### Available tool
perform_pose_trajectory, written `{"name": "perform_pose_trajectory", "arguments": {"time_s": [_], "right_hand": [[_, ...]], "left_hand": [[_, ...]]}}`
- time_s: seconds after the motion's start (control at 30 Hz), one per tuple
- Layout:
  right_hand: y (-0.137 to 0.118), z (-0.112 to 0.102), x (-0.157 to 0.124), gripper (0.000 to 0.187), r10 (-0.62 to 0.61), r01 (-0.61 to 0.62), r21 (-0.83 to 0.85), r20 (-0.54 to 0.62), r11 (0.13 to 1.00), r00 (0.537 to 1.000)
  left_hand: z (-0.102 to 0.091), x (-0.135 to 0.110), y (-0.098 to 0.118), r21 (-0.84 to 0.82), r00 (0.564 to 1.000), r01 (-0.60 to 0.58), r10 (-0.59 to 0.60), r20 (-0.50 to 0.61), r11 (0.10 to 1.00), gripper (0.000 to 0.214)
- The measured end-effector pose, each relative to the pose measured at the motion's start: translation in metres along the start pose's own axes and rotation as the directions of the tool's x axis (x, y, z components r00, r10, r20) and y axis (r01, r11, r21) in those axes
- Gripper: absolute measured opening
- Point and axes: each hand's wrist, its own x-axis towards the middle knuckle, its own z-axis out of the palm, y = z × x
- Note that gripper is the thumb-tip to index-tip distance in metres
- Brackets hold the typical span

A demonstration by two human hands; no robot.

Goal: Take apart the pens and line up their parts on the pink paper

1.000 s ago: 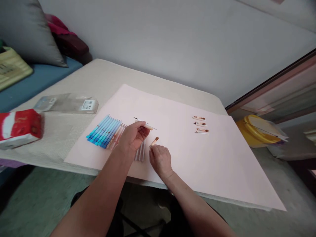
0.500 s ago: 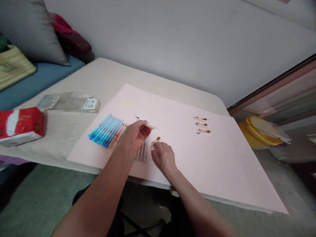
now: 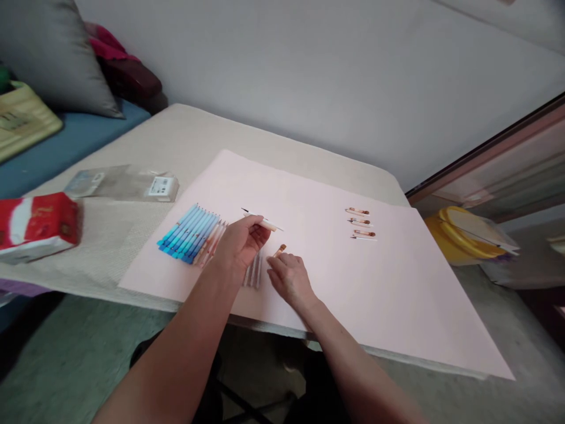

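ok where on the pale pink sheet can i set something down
The pale pink sheet is bare from the right hand to the sheet's right edge, nearer than the short brown-ended pieces; also beyond the left hand, toward the far edge. Crowded: along the slim blue pens, around both hands.

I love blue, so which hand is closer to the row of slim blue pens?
Left. The left hand is to the right of the slim blue pens; the right hand is farther right, past the left.

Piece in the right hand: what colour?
The piece is tan, brown at its far end; head view shows it.
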Motion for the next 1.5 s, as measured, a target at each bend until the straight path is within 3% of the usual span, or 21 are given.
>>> {"name": "perform_pose_trajectory", "arguments": {"time_s": [0.73,0.9,1.07,1.23,1.37,1.5], "right_hand": [[-0.001,0.001,0.002,0.013,-0.086,0.086,-0.044,-0.011,0.995,0.996],[-0.004,0.003,0.003,0.019,-0.081,0.079,-0.048,-0.036,0.996,0.996],[0.005,-0.010,0.001,0.026,-0.009,0.011,0.057,-0.043,0.998,0.999],[0.017,-0.015,0.003,0.033,-0.011,0.011,-0.009,-0.072,1.000,0.997],[0.019,-0.009,0.006,0.038,-0.072,0.070,-0.073,-0.021,0.995,0.997],[0.021,-0.008,0.008,0.029,-0.097,0.105,-0.095,0.086,0.990,0.992]], "left_hand": [[0.003,-0.003,0.001,-0.008,1.000,0.009,-0.009,-0.011,1.000,0.013],[0.003,-0.003,0.001,-0.009,1.000,0.014,-0.015,-0.019,1.000,0.014],[0.002,-0.002,0.002,0.003,1.000,0.004,-0.004,-0.014,1.000,0.014],[0.000,0.000,0.000,0.007,1.000,-0.002,0.002,-0.001,1.000,0.013],[-0.001,0.001,0.000,0.002,1.000,0.020,-0.020,-0.005,1.000,0.012],[-0.002,0.003,0.001,0.022,0.999,0.035,-0.035,-0.007,0.999,0.012]]}}
